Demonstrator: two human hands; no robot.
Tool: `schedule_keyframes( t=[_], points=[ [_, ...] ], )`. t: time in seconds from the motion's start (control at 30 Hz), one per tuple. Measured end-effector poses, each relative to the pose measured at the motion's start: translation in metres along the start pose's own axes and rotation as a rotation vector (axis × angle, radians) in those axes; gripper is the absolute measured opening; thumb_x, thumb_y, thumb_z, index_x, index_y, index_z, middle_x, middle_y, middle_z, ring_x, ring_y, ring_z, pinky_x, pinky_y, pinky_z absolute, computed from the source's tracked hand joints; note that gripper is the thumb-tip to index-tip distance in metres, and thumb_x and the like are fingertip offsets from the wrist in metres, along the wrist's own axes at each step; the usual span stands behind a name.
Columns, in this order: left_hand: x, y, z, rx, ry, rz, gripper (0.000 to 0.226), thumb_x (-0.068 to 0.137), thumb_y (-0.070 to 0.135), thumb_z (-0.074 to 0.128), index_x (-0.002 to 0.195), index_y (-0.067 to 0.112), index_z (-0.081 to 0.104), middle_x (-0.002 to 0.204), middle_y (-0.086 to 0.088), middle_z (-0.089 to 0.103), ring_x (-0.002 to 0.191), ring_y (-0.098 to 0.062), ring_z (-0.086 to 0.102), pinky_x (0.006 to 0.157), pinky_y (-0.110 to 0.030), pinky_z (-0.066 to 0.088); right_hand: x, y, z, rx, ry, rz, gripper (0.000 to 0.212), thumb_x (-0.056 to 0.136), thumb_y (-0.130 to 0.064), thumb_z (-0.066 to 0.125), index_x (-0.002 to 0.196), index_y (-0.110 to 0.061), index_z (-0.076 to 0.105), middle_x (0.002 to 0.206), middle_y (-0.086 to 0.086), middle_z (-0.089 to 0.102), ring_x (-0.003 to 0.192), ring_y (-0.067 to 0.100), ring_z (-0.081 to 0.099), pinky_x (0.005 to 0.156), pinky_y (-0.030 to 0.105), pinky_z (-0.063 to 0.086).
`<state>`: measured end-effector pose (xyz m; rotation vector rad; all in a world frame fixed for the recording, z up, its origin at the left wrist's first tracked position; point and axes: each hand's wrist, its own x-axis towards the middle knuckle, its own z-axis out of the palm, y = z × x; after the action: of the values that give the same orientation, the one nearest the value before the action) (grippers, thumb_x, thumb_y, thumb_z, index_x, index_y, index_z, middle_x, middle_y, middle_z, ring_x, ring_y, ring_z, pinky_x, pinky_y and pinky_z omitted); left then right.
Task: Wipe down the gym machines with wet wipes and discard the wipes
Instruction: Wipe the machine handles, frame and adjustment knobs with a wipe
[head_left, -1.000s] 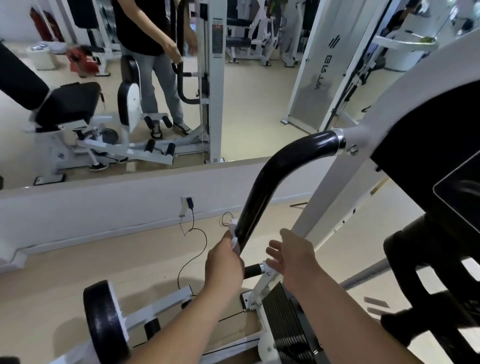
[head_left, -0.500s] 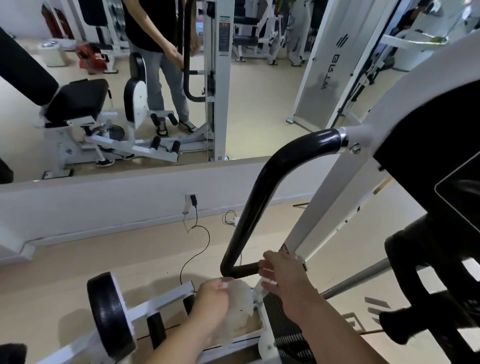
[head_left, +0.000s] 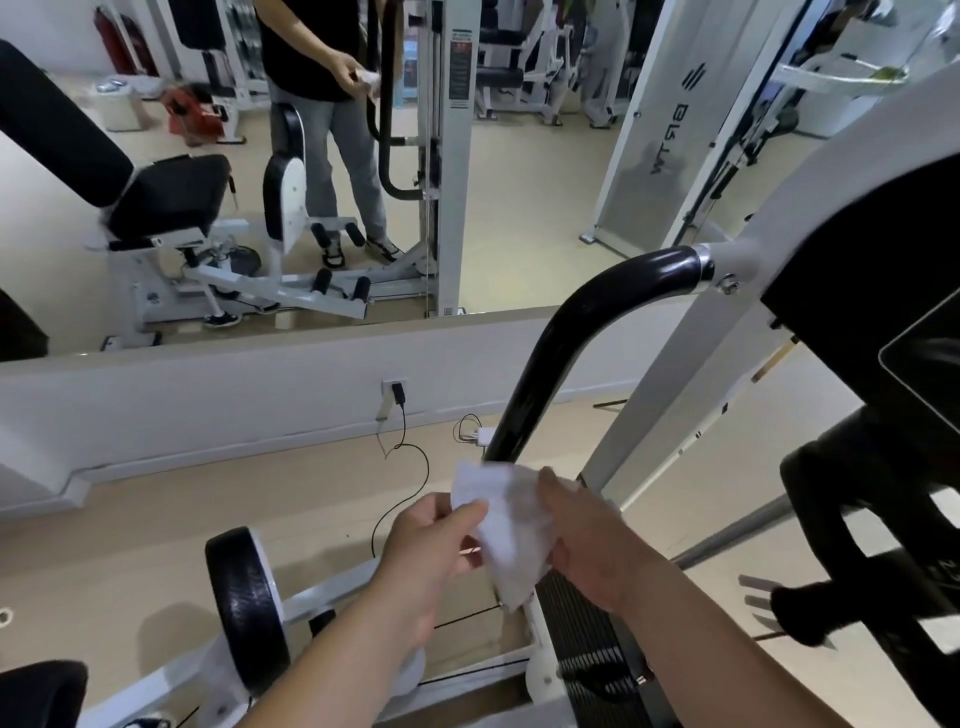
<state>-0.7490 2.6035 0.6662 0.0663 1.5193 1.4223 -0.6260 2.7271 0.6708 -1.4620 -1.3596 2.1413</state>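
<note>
A white wet wipe (head_left: 511, 525) is spread between both hands, just in front of the lower end of the machine's curved black handle (head_left: 561, 343). My left hand (head_left: 426, 545) pinches the wipe's left edge between thumb and fingers. On the wipe's right side my right hand (head_left: 587, 535) holds it, its fingers partly hidden behind the cloth. The handle joins the white machine frame (head_left: 737, 260) at the upper right.
A black weight stack (head_left: 587, 639) sits below my right hand. A round black roller pad (head_left: 244, 603) is at the lower left. A wall mirror (head_left: 311, 156) ahead reflects a person and other machines. A black cable (head_left: 400, 467) runs from a wall socket across the floor.
My left hand came off the black handle with the wipe and dropped in front of me. My right hand moved in and took hold of the wipe's other side, opening it out.
</note>
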Motion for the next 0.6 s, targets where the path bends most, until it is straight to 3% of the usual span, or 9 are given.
schedule_keyframes(
  t=[0.03,0.1,0.17,0.23,0.33,0.43,0.5,0.57,0.6],
  points=[
    [0.004,-0.001,-0.006,0.037,0.078,0.031,0.012,0.093,0.012,0.071,0.100,0.003,0.067,0.085,-0.015,0.073,0.075,-0.027,0.069,0.077,-0.041,0.061,0.002,-0.005,-0.004,0.040,0.143,-0.021,0.045,0.111,-0.040,0.041,0.123,-0.005,0.066,0.113,0.017,0.073,0.100,0.033,0.071,0.085,0.044,0.060],
    [0.010,-0.002,-0.017,0.097,0.207,0.069,0.011,0.093,0.012,0.068,0.100,0.004,0.067,0.082,-0.012,0.064,0.069,-0.022,0.061,0.062,-0.033,0.056,0.008,-0.016,-0.014,0.075,0.415,-0.087,0.048,0.110,-0.043,0.039,0.108,-0.007,0.071,0.101,0.015,0.076,0.095,0.037,0.071,0.091,0.055,0.058],
    [0.014,0.000,-0.018,0.161,0.230,0.098,0.009,0.094,0.015,0.065,0.101,0.012,0.067,0.091,-0.008,0.067,0.074,-0.021,0.063,0.062,-0.032,0.054,0.007,-0.033,-0.012,0.038,0.569,-0.159,0.047,0.109,-0.042,0.039,0.103,-0.009,0.070,0.097,0.008,0.072,0.096,0.033,0.067,0.097,0.051,0.055],
    [0.021,0.004,-0.011,0.259,0.186,0.146,0.012,0.093,0.016,0.063,0.104,0.020,0.065,0.100,-0.002,0.068,0.084,-0.019,0.068,0.072,-0.036,0.058,-0.003,-0.049,0.010,0.080,0.509,-0.214,0.038,0.108,-0.041,0.040,0.111,-0.015,0.067,0.104,0.002,0.069,0.103,0.026,0.065,0.098,0.042,0.048],
    [0.038,0.008,0.001,0.491,0.105,0.267,0.024,0.093,0.017,0.062,0.114,0.029,0.060,0.110,0.012,0.063,0.094,-0.010,0.065,0.082,-0.036,0.058,-0.020,-0.055,0.046,0.137,0.267,-0.330,0.034,0.108,-0.028,0.040,0.123,-0.024,0.070,0.122,-0.001,0.072,0.120,0.010,0.062,0.097,0.027,0.043],
    [0.073,0.001,0.006,0.768,0.036,0.361,0.048,0.088,0.022,0.064,0.134,0.027,0.052,0.126,0.011,0.057,0.106,-0.013,0.061,0.094,-0.035,0.054,-0.025,-0.048,0.061,0.025,0.209,-0.448,0.036,0.101,-0.011,0.040,0.113,-0.033,0.066,0.106,-0.015,0.069,0.095,-0.016,0.058,0.075,0.015,0.044],
    [0.099,-0.010,0.006,0.863,-0.005,0.335,0.054,0.080,0.028,0.064,0.133,0.031,0.053,0.127,0.009,0.057,0.113,-0.018,0.059,0.099,-0.039,0.053,-0.016,-0.045,0.063,-0.050,0.198,-0.501,0.042,0.096,-0.003,0.040,0.120,-0.032,0.059,0.094,-0.015,0.062,0.076,-0.014,0.055,0.063,0.008,0.044],
    [0.113,-0.020,0.008,0.838,-0.091,0.323,0.051,0.078,0.023,0.066,0.127,0.034,0.057,0.124,0.009,0.060,0.114,-0.019,0.060,0.100,-0.038,0.053,0.001,-0.043,0.066,-0.106,0.221,-0.450,0.036,0.093,0.000,0.041,0.117,-0.025,0.051,0.089,-0.005,0.056,0.075,0.002,0.054,0.062,0.019,0.043],
    [0.117,-0.024,0.009,0.843,-0.134,0.333,0.048,0.083,0.019,0.069,0.128,0.031,0.057,0.121,0.010,0.061,0.110,-0.016,0.062,0.098,-0.030,0.053,0.012,-0.038,0.065,-0.119,0.240,-0.429,0.035,0.091,0.001,0.041,0.112,-0.025,0.051,0.088,-0.003,0.057,0.077,0.008,0.056,0.064,0.023,0.042]
  ],
)
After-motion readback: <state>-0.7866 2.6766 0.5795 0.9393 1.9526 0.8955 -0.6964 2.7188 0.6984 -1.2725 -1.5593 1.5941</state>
